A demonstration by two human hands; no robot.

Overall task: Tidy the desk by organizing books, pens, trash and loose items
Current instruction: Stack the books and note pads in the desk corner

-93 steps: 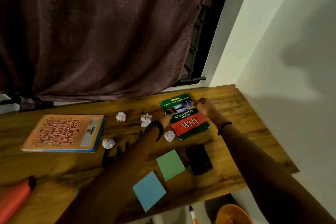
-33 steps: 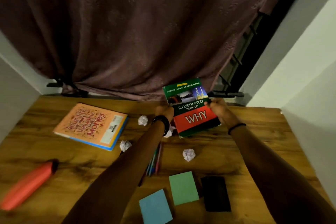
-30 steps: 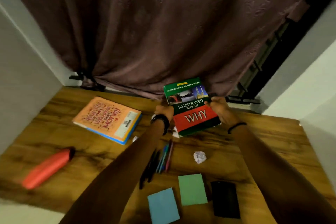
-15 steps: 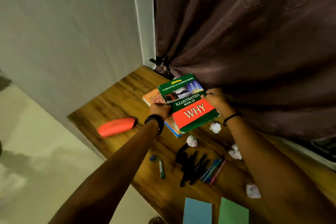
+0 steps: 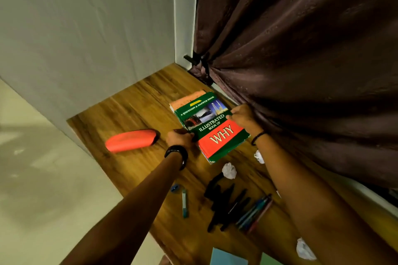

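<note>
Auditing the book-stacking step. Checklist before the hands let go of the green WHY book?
1. Stacking: green book lies on orange book: ok.
2. Edges aligned: not ok, a strip of the orange book shows past the far edge.
3. Grip: left hand holds the left edge: ok.
4. Grip: right hand holds the right edge: ok.
5. Flatness: whether the green book rests fully flat: cannot tell.
6. Clearance: paper ball lies apart from the near corner: ok.
</note>
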